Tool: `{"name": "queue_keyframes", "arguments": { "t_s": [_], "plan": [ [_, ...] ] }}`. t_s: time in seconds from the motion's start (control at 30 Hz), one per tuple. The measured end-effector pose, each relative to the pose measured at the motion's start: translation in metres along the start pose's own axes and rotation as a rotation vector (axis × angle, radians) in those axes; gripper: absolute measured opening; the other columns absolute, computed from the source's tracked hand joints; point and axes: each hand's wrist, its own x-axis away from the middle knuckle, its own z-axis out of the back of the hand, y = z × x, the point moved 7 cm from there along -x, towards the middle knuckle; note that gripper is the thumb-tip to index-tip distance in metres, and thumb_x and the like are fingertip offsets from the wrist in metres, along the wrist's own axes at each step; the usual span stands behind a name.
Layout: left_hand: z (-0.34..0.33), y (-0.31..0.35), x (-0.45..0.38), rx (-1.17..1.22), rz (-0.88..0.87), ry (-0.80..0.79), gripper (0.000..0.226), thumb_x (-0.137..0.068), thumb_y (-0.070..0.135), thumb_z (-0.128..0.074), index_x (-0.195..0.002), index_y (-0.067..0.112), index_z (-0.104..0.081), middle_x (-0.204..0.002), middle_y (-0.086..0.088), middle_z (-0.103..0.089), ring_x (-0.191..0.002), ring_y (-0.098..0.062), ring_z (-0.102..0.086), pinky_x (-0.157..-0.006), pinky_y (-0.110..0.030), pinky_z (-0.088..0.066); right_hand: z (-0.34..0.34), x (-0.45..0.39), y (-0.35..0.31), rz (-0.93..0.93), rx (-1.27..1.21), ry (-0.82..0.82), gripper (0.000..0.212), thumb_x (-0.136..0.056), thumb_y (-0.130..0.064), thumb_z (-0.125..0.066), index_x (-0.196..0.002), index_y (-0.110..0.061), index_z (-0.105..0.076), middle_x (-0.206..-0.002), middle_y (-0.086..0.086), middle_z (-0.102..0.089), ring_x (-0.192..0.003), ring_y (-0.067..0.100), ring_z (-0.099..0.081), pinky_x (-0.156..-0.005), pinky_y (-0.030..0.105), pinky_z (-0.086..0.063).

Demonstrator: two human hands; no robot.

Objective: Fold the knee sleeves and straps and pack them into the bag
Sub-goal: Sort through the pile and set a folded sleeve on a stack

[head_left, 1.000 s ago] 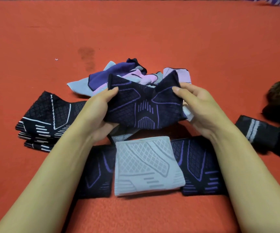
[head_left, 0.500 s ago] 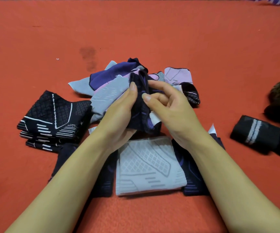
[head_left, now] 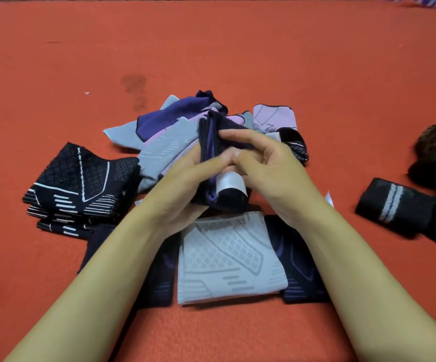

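Folded in half since a second ago — dark navy sleeve (head_left: 213,142) now bunched upright, pinched between left hand (head_left: 185,184) and right hand (head_left: 266,165), at 12 o'clock of folded grey sleeve (head_left: 227,259). Fold nearly done — stacking likely next.

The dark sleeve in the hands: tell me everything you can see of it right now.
The dark sleeve is navy knit with purple lines, folded into a narrow upright bundle above the folded grey sleeve. A white tag curls out near its lower end. The left hand and right hand grip it from either side, fingers meeting across its front.
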Motion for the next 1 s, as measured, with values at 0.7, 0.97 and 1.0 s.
{"name": "queue_keyframes", "arguments": {
  "t_s": [0.7, 0.97, 1.0],
  "plan": [
    [0.021, -0.004, 0.001, -0.543, -0.055, 0.148, 0.02, -0.1, 0.028, -0.07, -0.117, 0.018, -0.069, -0.11, -0.003, -0.076, -0.1, -0.025, -0.076, -0.08, -0.048, -0.064, 0.078, -0.002, -0.026, 0.247, 0.547, 0.459, 0.018, -0.097, -0.024, -0.07, -0.088, -0.018, -0.055, -0.071, -0.015, -0.051, -0.064, -0.006, -0.048, -0.064, 0.011, -0.036],
    [0.009, -0.005, 0.003, -0.36, -0.046, 0.037, 0.03, -0.111, 0.022, -0.047, -0.114, 0.004, -0.07, -0.093, -0.01, -0.068, -0.073, -0.015, -0.066, -0.056, -0.027, -0.056, 0.088, -0.007, 0.001, -0.078, 0.512, 0.205, 0.033, -0.099, -0.047, -0.065, -0.121, -0.023, -0.068, -0.103, -0.013, -0.074, -0.096, -0.009, -0.065, -0.093, 0.018, -0.05],
    [0.009, -0.002, 0.003, -0.373, -0.069, 0.029, 0.03, -0.111, 0.024, -0.048, -0.112, 0.003, -0.07, -0.092, -0.012, -0.068, -0.069, -0.016, -0.065, -0.052, -0.026, -0.054, 0.086, -0.005, 0.008, -0.148, 0.487, 0.081, 0.036, -0.098, -0.049, -0.065, -0.124, -0.024, -0.069, -0.111, -0.01, -0.075, -0.105, 0.0, -0.069, -0.099, 0.028, -0.053]
  ]
}}
